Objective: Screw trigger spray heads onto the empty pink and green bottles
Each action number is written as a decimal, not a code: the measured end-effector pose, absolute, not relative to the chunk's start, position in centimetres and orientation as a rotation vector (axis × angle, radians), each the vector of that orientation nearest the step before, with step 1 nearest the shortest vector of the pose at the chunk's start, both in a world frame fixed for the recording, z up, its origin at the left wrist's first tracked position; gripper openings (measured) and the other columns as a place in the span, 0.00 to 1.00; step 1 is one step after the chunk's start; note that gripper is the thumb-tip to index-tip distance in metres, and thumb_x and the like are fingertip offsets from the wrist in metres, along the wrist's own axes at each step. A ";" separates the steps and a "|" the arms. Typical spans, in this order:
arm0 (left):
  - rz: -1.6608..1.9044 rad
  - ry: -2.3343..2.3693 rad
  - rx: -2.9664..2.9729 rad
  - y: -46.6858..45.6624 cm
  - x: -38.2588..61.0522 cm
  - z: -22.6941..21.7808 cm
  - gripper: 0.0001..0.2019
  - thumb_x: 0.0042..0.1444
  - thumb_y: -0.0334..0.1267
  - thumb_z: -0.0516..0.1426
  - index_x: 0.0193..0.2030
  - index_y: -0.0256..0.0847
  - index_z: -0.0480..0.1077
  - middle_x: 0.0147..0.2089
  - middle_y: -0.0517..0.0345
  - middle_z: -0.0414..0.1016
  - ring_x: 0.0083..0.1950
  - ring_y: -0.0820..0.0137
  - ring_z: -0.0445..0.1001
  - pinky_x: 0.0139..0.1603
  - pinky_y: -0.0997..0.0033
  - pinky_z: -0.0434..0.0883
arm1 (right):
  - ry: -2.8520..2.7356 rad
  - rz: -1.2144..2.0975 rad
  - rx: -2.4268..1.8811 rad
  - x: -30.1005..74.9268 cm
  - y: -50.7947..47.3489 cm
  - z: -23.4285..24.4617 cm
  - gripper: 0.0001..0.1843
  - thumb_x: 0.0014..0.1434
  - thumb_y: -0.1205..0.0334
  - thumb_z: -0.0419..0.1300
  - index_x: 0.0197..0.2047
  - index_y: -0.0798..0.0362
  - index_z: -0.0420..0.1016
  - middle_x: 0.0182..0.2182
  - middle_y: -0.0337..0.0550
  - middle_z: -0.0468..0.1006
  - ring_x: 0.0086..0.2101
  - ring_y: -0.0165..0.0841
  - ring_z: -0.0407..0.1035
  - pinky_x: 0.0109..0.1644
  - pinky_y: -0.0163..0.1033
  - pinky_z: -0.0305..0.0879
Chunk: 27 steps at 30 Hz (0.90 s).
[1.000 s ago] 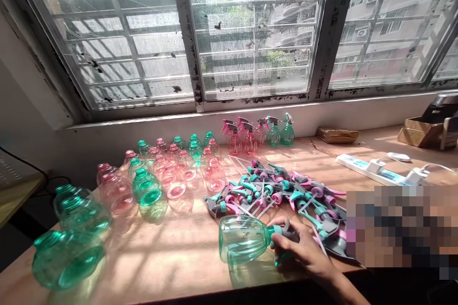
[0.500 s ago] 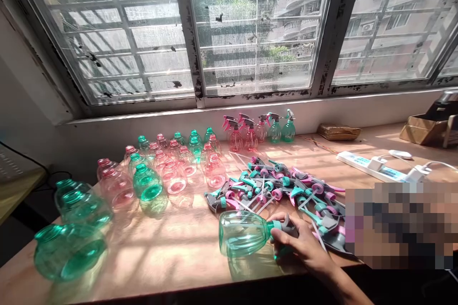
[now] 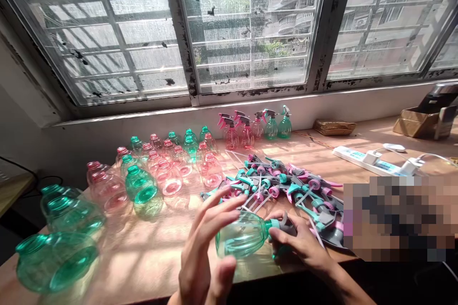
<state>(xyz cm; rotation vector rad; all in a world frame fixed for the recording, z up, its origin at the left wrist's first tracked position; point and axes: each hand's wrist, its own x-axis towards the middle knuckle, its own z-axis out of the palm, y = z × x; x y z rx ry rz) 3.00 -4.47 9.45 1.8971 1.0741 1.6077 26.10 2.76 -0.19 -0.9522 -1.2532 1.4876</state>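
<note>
A clear green bottle [image 3: 243, 238] lies on its side near the front edge of the wooden table [image 3: 168, 252]. My right hand [image 3: 302, 243] is closed round the grey and teal spray head [image 3: 284, 226] at the bottle's neck. My left hand [image 3: 205, 248] is beside the bottle's base with fingers spread, its fingertips against the bottle's body. Behind them lies a pile of loose pink and teal spray heads [image 3: 286, 188].
Several open pink and green bottles [image 3: 161, 171] stand at the left and middle. Large green bottles [image 3: 57, 257] sit at the near left. Finished spray bottles [image 3: 250, 128] stand by the window wall. A power strip [image 3: 372, 159] and a cardboard box [image 3: 415, 124] are at the right.
My left hand has come into view from below and reached the bottle's base. The right hand stays on the spray head. The view has shifted slightly.
</note>
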 end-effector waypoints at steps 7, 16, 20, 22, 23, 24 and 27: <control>1.439 1.342 1.676 0.0 0.0 3.3 0.40 0.67 0.69 0.51 0.76 0.44 0.59 0.76 0.41 0.65 0.75 0.41 0.64 0.72 0.41 0.63 | -1.139 1.434 -0.854 26.2 2.6 -0.8 0.23 0.56 0.46 0.77 0.45 0.52 0.79 0.24 0.37 0.84 0.23 0.36 0.79 0.30 0.41 0.79; 1.194 1.207 1.473 -0.6 0.9 1.0 0.45 0.60 0.60 0.67 0.79 0.59 0.53 0.81 0.56 0.59 0.81 0.46 0.56 0.79 0.49 0.60 | -1.191 1.453 -0.849 26.2 2.6 -0.2 0.24 0.55 0.45 0.78 0.44 0.52 0.80 0.23 0.37 0.83 0.24 0.35 0.79 0.31 0.39 0.79; 1.207 1.174 1.469 -1.2 0.0 0.9 0.47 0.56 0.54 0.71 0.78 0.65 0.53 0.84 0.62 0.51 0.82 0.46 0.51 0.74 0.55 0.70 | -1.226 1.521 -0.863 26.4 2.7 -0.1 0.24 0.56 0.45 0.77 0.45 0.53 0.79 0.25 0.38 0.84 0.25 0.36 0.80 0.33 0.38 0.78; 1.216 1.182 1.518 -1.4 -0.1 0.7 0.44 0.59 0.54 0.69 0.78 0.65 0.53 0.84 0.63 0.50 0.83 0.47 0.47 0.78 0.52 0.61 | -1.234 1.540 -0.885 26.6 2.7 0.0 0.24 0.57 0.45 0.76 0.47 0.53 0.79 0.26 0.38 0.84 0.26 0.36 0.81 0.34 0.39 0.78; 1.220 1.185 1.529 -1.5 0.0 0.5 0.43 0.62 0.54 0.67 0.79 0.65 0.53 0.84 0.64 0.50 0.84 0.49 0.46 0.80 0.50 0.56 | -1.237 1.547 -0.891 26.6 2.7 0.0 0.25 0.57 0.45 0.76 0.47 0.53 0.79 0.26 0.38 0.83 0.27 0.37 0.81 0.34 0.40 0.78; 1.224 1.183 1.527 -1.5 0.1 0.4 0.41 0.64 0.55 0.65 0.79 0.65 0.52 0.84 0.64 0.50 0.84 0.49 0.46 0.81 0.49 0.52 | -1.237 1.557 -0.895 26.7 2.6 0.0 0.25 0.57 0.45 0.76 0.48 0.54 0.78 0.27 0.38 0.83 0.27 0.37 0.80 0.35 0.40 0.78; 1.230 1.170 1.455 -1.7 0.3 0.0 0.40 0.66 0.56 0.62 0.80 0.66 0.48 0.84 0.64 0.49 0.83 0.49 0.49 0.78 0.49 0.60 | -1.226 1.575 -0.906 26.5 2.4 0.0 0.26 0.56 0.44 0.77 0.47 0.54 0.79 0.27 0.38 0.82 0.28 0.34 0.79 0.35 0.38 0.75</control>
